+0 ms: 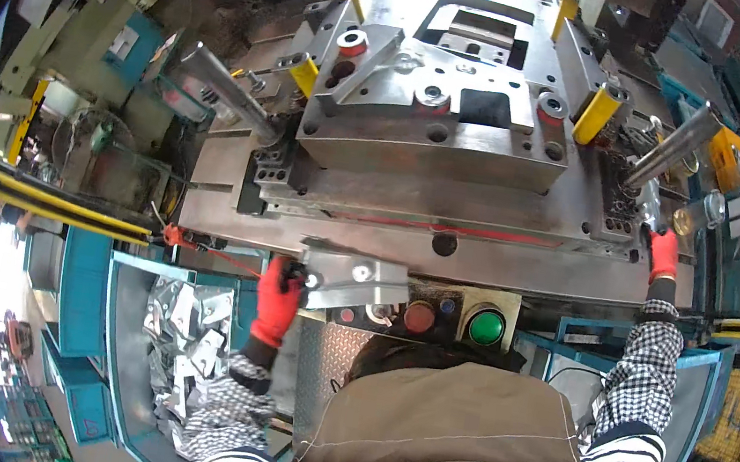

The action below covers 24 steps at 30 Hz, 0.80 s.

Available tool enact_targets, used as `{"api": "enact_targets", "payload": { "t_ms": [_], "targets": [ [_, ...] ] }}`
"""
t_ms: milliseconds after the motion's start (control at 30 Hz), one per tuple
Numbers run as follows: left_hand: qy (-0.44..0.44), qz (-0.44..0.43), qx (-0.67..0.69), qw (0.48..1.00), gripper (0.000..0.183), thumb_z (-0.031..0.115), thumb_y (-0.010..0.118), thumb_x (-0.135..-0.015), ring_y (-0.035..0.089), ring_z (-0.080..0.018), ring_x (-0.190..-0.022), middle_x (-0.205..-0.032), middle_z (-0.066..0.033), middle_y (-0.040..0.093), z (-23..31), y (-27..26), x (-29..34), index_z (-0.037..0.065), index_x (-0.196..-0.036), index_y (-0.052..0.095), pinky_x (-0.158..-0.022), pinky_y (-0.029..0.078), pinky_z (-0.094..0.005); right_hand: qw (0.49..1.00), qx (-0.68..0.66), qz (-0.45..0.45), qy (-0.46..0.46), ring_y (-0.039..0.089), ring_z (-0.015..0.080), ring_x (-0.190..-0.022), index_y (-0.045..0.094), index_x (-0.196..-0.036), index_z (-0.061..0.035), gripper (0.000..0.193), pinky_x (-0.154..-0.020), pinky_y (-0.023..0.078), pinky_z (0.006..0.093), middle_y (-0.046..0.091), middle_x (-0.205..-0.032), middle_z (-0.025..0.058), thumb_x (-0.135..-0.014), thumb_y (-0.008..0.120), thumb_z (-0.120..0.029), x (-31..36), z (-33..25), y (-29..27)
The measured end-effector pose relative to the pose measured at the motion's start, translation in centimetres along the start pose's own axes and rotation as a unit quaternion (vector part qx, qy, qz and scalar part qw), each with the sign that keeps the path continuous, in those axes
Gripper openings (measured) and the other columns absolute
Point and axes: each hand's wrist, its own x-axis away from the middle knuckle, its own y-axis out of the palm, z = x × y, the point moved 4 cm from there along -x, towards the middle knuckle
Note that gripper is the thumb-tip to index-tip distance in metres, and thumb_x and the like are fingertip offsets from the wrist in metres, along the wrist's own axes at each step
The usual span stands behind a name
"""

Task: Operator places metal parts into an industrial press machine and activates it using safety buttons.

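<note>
One metal plate point(360, 285) juts rightward from the left hand point(277, 301) gripping its end, near frame center; what the right hand point(663, 253) grasps is unclear.

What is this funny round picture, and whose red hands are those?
It comes from a camera worn on a person's head, looking down; its wide lens bends straight edges. The hands are that person's own, in red gloves. The left hand holds a shiny metal piece. The right hand is at the machine's right side; I can't tell whether it grips anything. On the machine's bed sits a big steel block. The blue bin holds many metal parts.
</note>
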Motion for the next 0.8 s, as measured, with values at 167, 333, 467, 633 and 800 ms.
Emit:
{"api": "enact_targets", "payload": {
  "t_ms": [167,333,467,633,800],
  "targets": [
    [-0.009,0.053,0.018,0.998,0.040,-0.001,0.061,-0.088,0.068,-0.0333,-0.096,-0.107,-0.0186,0.068,-3.9,9.0,1.2,0.001,-0.127,0.060,-0.086,0.054,-0.0412,0.993,-0.117,0.034,0.008,0.066,0.0417,-0.114,0.065,-0.122,0.0058,0.049,-0.096,0.051,0.0481,0.069,-0.121,0.0267,-0.090,0.073,-0.031,-1.5,-1.1,-5.1],
    [0.009,0.048,-0.014,0.999,0.041,0.001,0.063,-0.086,0.065,-0.0417,-0.101,-0.111,-0.0217,0.064,-3.8,11.4,0.5,0.002,-0.127,0.059,-0.086,0.053,-0.0456,0.871,-0.474,-0.031,0.122,0.062,0.0252,-0.120,0.062,-0.133,-0.0005,0.049,-0.098,0.050,0.0428,0.065,-0.132,0.0118,-0.094,0.069,-0.029,6.8,0.2,-7.1],
    [-0.020,0.049,-0.026,0.998,0.042,0.001,0.064,-0.086,0.064,-0.0445,-0.103,-0.113,-0.0224,0.064,-4.6,10.3,0.4,0.003,-0.128,0.059,-0.087,0.053,-0.0472,0.870,-0.474,-0.078,0.111,0.056,0.0230,-0.130,0.046,-0.150,-0.0032,0.053,-0.108,0.044,0.0402,0.061,-0.140,0.0120,-0.100,0.057,-0.016,18.3,5.9,-12.8],
    [-0.018,0.040,-0.064,0.997,0.037,0.004,0.065,-0.086,0.066,-0.0415,-0.103,-0.111,-0.0226,0.067,-4.8,10.6,0.6,0.001,-0.122,0.061,-0.089,0.052,-0.0467,0.890,-0.426,-0.145,0.066,0.054,0.0218,-0.134,0.039,-0.158,-0.0025,0.057,-0.114,0.041,0.0374,0.060,-0.143,0.0127,-0.103,0.053,-0.009,28.2,3.7,-18.4],
    [-0.049,0.031,-0.098,0.994,0.046,0.013,0.072,-0.086,0.061,-0.0472,-0.113,-0.123,-0.0269,0.063,-10.2,11.4,2.7,-0.001,-0.127,0.058,-0.094,0.051,-0.0505,0.846,-0.493,-0.204,-0.024,0.058,0.0228,-0.127,0.053,-0.144,0.0040,0.052,-0.110,0.044,0.0354,0.064,-0.135,0.0140,-0.097,0.066,-0.014,25.4,-29.4,-22.2]
  ]
}}
